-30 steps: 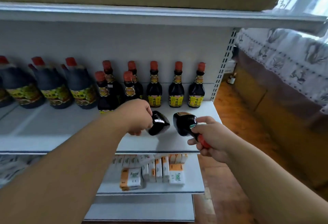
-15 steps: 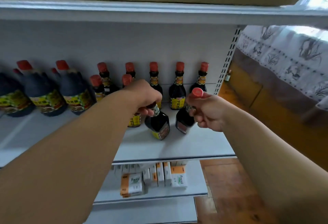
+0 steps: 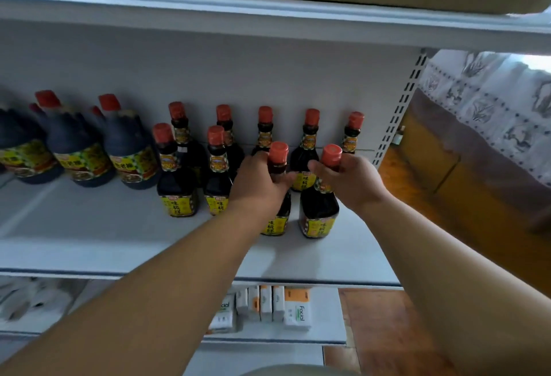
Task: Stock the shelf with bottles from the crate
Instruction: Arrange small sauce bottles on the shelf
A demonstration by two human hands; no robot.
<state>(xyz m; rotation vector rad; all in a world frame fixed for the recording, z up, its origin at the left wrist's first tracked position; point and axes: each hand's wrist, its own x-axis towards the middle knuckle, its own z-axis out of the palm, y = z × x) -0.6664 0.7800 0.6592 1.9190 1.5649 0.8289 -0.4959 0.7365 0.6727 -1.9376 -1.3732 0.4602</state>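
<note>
Two dark sauce bottles with red caps and yellow labels stand upright side by side on the white shelf [image 3: 89, 226]. My left hand [image 3: 259, 181] grips the neck of the left bottle [image 3: 278, 220]. My right hand [image 3: 351, 181] grips the neck of the right bottle [image 3: 319, 211]. Both bottles stand in front of a back row of several matching bottles [image 3: 310, 137]. Two more matching bottles [image 3: 179, 184] stand just to the left. The crate is out of view.
Large dark jugs [image 3: 128, 152] with red caps fill the shelf's left part. Cardboard sits on the shelf above [image 3: 268, 8]. White facial-tissue packs [image 3: 298, 310] lie on the lower shelf. A perforated upright [image 3: 399, 107] ends the shelf on the right; beyond it are a wooden floor and a patterned cloth.
Both hands carried their bottles from tilted, below shelf level, up onto the shelf. The bottles now stand upright in front of the back row.
</note>
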